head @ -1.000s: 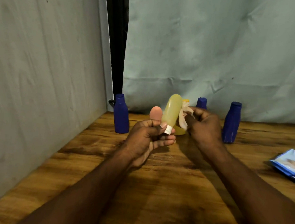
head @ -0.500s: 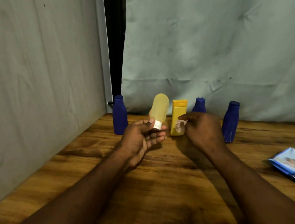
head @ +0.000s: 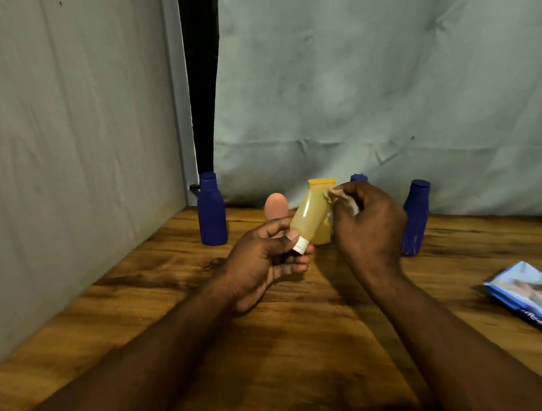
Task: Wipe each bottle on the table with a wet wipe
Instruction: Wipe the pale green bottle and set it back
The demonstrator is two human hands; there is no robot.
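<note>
1. The wet wipe pack (head: 540, 304) lies at the right edge of the tabletop (head: 276, 352). It carries white lettering along its dark blue lower band, but the letters are blurred and cannot be read.
2. The same pack has a small dark mark on a pale panel near its right end, too small to make out.
3. None of the bottles shows a label, brand or number that can be read.

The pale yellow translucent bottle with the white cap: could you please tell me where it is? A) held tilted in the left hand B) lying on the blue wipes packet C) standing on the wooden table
A: the left hand grips the pale yellow translucent bottle near its white cap, tilted above the wooden table.
</note>
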